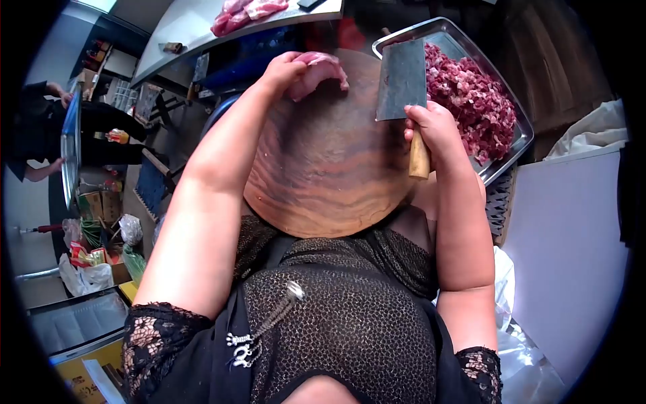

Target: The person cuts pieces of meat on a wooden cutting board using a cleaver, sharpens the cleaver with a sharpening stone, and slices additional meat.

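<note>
My left hand (284, 73) grips a piece of raw meat (319, 73) at the far left part of a round wooden chopping block (330, 175). In my right hand (434, 128) is a cleaver (402, 77), my fingers wrapped round its wooden handle (418, 156). The broad blade stands out over the block's right edge and partly covers the rim of a metal tray (521, 138). That tray holds a heap of chopped meat (474, 101). Both hands are apart from each other, and the block's dark grain shows between them.
Beyond the block, a white table (195, 30) bears more raw meat (245, 13). At the left a person in dark clothes (40, 128) holds a large tray (70, 148). Bags (87, 273) and boxes lie below. A pale panel (562, 249) stands at my right.
</note>
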Demonstrator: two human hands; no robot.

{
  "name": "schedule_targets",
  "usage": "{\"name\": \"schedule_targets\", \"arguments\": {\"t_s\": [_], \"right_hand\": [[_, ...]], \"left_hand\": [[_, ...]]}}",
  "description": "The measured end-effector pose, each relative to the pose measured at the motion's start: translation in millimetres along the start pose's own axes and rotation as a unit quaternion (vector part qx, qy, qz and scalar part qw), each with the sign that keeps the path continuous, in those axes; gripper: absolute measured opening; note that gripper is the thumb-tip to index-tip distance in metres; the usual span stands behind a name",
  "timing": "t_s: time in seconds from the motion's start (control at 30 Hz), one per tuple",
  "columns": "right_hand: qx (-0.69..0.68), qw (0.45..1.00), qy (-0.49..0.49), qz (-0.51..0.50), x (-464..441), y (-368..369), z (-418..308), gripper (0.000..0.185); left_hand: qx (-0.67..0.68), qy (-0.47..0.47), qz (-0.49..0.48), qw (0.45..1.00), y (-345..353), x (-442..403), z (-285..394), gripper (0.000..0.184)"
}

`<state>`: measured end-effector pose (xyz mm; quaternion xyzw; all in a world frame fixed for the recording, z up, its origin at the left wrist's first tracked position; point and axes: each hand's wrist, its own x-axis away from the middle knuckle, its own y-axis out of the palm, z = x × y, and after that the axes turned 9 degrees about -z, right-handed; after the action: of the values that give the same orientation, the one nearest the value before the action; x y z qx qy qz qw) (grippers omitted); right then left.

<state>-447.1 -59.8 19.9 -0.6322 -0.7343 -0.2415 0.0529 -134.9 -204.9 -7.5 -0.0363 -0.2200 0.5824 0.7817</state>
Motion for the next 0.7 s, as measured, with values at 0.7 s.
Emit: {"name": "schedule_targets", "arguments": {"t_s": [0.7], "right_hand": [[0.163, 0.985, 0.022, -0.048, 30, 9, 24, 0.016]], "left_hand": [[-0.375, 0.071, 0.158, 0.911, 65, 174, -49, 0.059]]}}
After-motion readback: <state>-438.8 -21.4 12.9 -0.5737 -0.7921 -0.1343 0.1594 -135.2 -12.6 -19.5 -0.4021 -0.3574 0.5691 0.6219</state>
